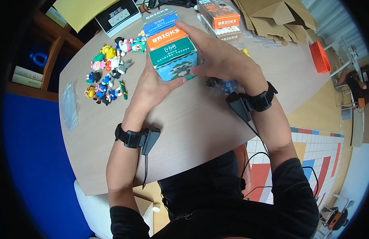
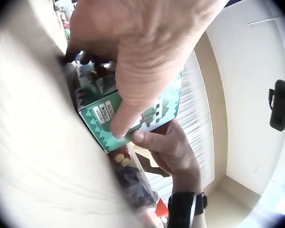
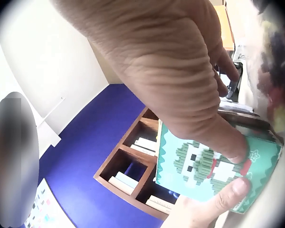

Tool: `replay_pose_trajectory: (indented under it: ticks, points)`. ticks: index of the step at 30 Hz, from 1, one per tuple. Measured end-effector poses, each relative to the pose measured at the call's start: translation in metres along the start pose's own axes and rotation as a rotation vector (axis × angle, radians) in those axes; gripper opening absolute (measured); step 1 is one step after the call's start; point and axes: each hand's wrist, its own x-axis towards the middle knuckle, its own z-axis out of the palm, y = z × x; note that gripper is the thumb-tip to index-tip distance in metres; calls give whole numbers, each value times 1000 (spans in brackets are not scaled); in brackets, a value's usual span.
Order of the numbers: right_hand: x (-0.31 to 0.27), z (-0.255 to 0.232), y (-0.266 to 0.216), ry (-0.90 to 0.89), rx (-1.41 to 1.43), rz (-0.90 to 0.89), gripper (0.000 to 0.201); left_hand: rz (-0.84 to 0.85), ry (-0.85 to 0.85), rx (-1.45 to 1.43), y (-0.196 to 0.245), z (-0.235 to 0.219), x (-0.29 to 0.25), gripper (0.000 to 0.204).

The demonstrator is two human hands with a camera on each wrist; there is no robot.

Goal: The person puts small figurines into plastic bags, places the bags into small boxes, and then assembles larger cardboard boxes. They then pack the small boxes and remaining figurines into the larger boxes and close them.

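A green and light-blue toy brick box (image 1: 173, 68) is held between both hands over the table. My left hand (image 1: 146, 85) grips its left side, and its thumb lies along the lower front edge. From the right, my right hand (image 1: 222, 55) holds it, thumb on the front face and fingers reaching back past an orange BRICKS box (image 1: 167, 36). That orange box lines up directly behind the green one, followed by a blue box (image 1: 161, 25) and a grey box (image 1: 158, 16). In the right wrist view both thumbs press the printed face of the green box (image 3: 190, 166).
Several small toy figures (image 1: 108, 65) cluster on the table's left, beside a clear plastic bag (image 1: 69, 106). More orange BRICKS boxes (image 1: 219, 15) and flattened cardboard (image 1: 272, 18) lie at the back. A blue figure (image 1: 228, 86) sits near my right wrist; a red-orange container (image 1: 320, 57) stands far right.
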Motion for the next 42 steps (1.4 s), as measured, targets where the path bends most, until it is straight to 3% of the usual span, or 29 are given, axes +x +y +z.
replay_pose_trajectory:
  ticks: [4,12,13,15,17,19,20,26,27,30,32,35,38,42]
  points:
    - [2,-1,5,-50,-27,136,114,32,22,-33,-6,4,8,112]
    - [2,-11,9,-39,-64,198,101,64,7,-54,-11,7,22,83]
    - [1,-15,10,-26,-96,179,97,65,4,-51,-12,7,23,87]
    - [9,-38,-2,-149,-80,320,88,65,6,-47,-15,7,24,94]
    - [7,-43,4,-151,-102,374,87,71,9,-28,-13,6,23,102]
    - [-3,-32,24,-28,-154,351,92,67,8,-12,-13,4,22,110]
    - [-7,-34,26,-37,-184,354,69,68,7,-5,-13,4,22,114]
    - [-2,-30,29,-8,-78,390,48,1,15,205,0,-15,9,116]
    - [0,-30,32,82,-142,316,48,-18,22,263,2,-19,5,115]
    - [8,-30,54,356,-387,118,50,87,91,358,-18,-32,-4,100]
    - [9,-28,65,542,-625,29,54,-9,42,299,-14,-49,-13,92]
    - [10,-21,78,397,-495,211,61,-95,9,214,-7,-66,-35,71]
    - [12,-24,75,392,-373,316,61,-78,-8,60,-18,-75,-54,54]
    - [11,-24,80,457,-432,347,58,-159,-59,-132,-4,-79,-65,44]
